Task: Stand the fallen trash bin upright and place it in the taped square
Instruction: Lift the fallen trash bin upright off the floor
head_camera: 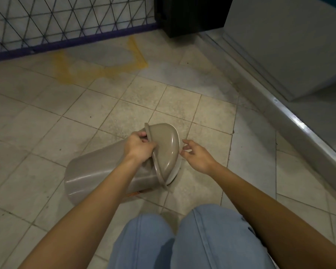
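A grey-brown plastic trash bin (97,171) lies on its side on the tiled floor, its base toward the lower left and its domed lid (166,146) toward the right. My left hand (139,147) grips the rim where the lid meets the body. Just right of the lid, my right hand (197,157) hovers with fingers spread, fingertips close to the lid's edge and holding nothing. The taped square (103,61), worn yellow marks on the floor, lies farther away near the fence.
A black wire-mesh fence (66,20) with a purple base rail runs along the far left. A black object (192,14) stands at the far middle. A grey raised ledge (299,117) borders the right side. My knees in blue jeans (192,241) are below the bin.
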Available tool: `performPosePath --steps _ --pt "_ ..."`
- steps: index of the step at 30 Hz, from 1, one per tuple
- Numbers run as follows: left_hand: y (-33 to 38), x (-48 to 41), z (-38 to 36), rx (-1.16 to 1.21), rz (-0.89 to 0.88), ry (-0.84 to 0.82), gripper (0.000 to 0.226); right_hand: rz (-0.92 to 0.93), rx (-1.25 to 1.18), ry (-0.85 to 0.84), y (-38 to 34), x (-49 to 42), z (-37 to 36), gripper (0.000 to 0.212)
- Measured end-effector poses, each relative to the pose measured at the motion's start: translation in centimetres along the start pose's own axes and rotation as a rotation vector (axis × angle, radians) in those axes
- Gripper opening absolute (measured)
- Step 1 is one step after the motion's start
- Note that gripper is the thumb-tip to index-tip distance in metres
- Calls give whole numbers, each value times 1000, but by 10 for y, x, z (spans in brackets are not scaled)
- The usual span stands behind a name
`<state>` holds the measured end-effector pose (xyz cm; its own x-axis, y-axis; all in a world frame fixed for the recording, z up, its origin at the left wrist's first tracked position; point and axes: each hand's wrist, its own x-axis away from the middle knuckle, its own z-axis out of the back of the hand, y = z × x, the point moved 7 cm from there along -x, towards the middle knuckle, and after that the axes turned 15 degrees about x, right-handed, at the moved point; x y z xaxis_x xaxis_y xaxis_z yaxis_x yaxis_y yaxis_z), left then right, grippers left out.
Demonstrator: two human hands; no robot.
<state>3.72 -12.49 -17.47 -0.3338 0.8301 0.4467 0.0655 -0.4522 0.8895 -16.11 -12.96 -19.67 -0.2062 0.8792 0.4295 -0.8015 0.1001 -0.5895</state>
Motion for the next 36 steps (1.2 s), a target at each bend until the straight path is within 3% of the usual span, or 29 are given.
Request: performPosePath --steps 12,18,23,28,36 --pt "51 19 29 304 -51 -3 46 -193 -20 -111 20 -12 -19 72" --pt "60 19 39 399 -57 -2 42 -280 -239 -218 24 -10 -36 38" --pt "64 20 45 385 -75 -3 39 -231 -233 -197 15 -11 -29 23" --pt "70 20 53 348 -93 -8 40 -202 -193 -185 7 -10 -16 38" --pt "77 19 71 358 -118 36 33 -174 -176 -173 -12 -1 15 43"
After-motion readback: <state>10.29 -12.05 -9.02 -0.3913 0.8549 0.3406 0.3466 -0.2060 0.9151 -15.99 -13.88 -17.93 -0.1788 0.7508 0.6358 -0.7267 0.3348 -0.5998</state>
